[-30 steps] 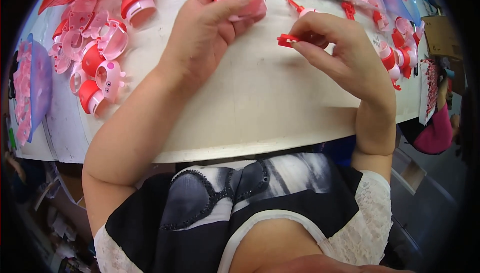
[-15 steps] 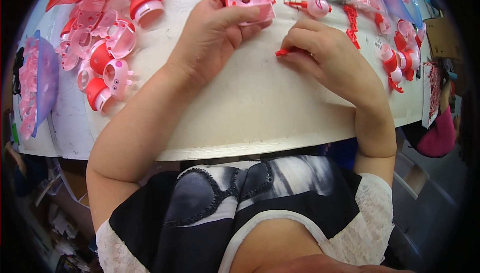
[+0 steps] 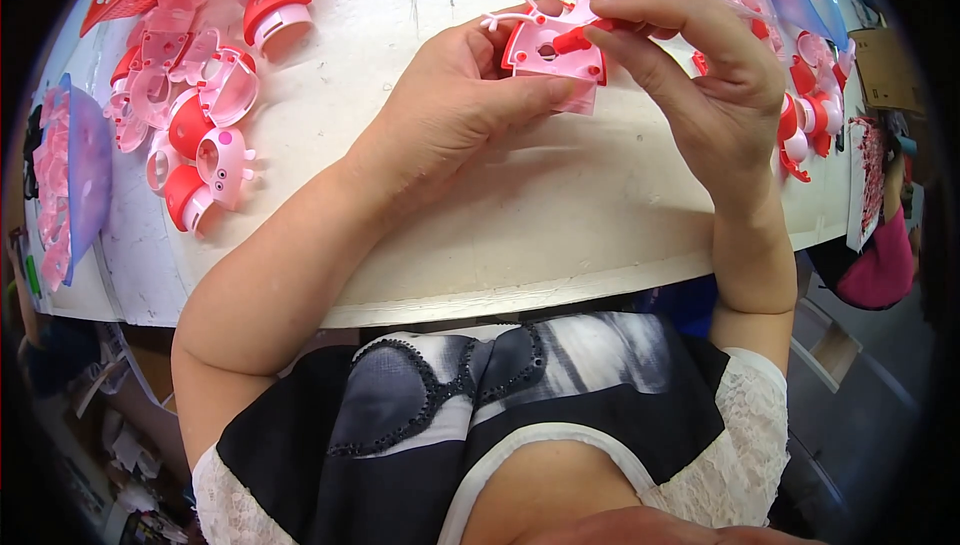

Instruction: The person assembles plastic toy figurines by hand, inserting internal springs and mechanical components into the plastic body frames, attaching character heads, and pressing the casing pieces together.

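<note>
Above the white table (image 3: 480, 235), the left hand (image 3: 450, 110) is now gripping the pink-and-red toy shell (image 3: 550, 50), lifted off the surface, while the right hand (image 3: 710, 95) is pinching a small red peg (image 3: 578, 38) into its hole.

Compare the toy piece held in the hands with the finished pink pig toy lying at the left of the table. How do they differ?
The held toy piece is up off the table, gripped by the left hand while the right hand presses a small red part into it; the finished pig toy lies untouched among loose parts. The held piece shows an open underside; the pig toy looks closed. Both are pink and red plastic.
</note>
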A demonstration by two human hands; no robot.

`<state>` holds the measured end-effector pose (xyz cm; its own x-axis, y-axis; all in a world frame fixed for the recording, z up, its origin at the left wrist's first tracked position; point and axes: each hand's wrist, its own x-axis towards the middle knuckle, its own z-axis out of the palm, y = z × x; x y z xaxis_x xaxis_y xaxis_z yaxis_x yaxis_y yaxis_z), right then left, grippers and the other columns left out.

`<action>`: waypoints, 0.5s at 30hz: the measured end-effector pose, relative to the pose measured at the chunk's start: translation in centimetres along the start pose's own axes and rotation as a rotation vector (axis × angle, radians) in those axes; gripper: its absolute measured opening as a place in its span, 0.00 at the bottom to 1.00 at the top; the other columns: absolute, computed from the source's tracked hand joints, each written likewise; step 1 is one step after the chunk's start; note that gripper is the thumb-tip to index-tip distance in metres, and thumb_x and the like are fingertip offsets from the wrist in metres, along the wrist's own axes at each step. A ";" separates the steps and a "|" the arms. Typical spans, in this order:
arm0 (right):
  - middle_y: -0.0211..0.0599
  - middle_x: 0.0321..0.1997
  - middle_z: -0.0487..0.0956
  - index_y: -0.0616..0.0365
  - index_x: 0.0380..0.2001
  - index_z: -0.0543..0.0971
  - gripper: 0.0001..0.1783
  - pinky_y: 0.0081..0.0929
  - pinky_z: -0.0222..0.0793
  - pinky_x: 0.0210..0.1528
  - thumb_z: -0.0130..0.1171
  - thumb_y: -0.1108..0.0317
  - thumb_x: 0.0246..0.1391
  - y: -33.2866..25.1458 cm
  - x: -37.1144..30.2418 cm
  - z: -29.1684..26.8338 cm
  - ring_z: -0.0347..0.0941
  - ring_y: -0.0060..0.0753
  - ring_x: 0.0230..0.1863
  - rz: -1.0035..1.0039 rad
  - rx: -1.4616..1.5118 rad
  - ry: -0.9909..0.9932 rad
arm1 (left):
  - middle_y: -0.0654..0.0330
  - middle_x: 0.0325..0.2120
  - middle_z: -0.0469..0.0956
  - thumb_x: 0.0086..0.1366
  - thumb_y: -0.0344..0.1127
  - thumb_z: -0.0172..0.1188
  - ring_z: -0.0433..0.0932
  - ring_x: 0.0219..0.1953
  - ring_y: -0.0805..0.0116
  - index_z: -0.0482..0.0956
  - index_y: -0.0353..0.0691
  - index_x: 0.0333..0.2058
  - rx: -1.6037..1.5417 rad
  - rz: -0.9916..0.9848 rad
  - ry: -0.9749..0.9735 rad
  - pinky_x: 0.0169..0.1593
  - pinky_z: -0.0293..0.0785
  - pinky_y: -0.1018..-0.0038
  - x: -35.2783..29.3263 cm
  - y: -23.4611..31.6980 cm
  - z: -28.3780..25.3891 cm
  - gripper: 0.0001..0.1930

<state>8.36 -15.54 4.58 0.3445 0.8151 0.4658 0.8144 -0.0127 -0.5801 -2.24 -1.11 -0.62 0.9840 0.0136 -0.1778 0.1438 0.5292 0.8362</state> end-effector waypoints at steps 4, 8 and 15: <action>0.33 0.30 0.77 0.63 0.28 0.78 0.07 0.19 0.66 0.35 0.61 0.80 0.41 0.3 0.1 0.4 0.71 0.25 0.33 -0.016 -0.036 0.007 | 0.62 0.34 0.75 0.53 0.29 0.61 0.73 0.35 0.79 0.70 0.33 0.44 -0.034 0.066 0.040 0.39 0.70 0.83 -0.1 -0.3 0.2 0.19; 0.32 0.30 0.77 0.61 0.27 0.78 0.08 0.21 0.65 0.35 0.63 0.79 0.38 0.3 0.4 0.3 0.71 0.27 0.32 -0.116 -0.243 -0.033 | 0.61 0.35 0.75 0.54 0.28 0.61 0.74 0.35 0.77 0.70 0.31 0.44 -0.034 0.080 0.039 0.40 0.71 0.82 -0.1 -0.5 0.2 0.18; 0.31 0.26 0.76 0.56 0.26 0.79 0.11 0.23 0.64 0.33 0.65 0.77 0.33 -0.2 0.5 1.0 0.70 0.30 0.31 -0.175 -0.342 0.028 | 0.58 0.39 0.73 0.55 0.24 0.57 0.75 0.40 0.71 0.67 0.33 0.47 -0.001 0.062 0.016 0.46 0.74 0.74 -0.2 -0.4 0.2 0.19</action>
<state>7.92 -14.52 4.22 0.1954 0.8057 0.5591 0.9691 -0.0712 -0.2362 -2.48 -1.49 -0.85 0.9892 0.0597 -0.1340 0.0826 0.5280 0.8452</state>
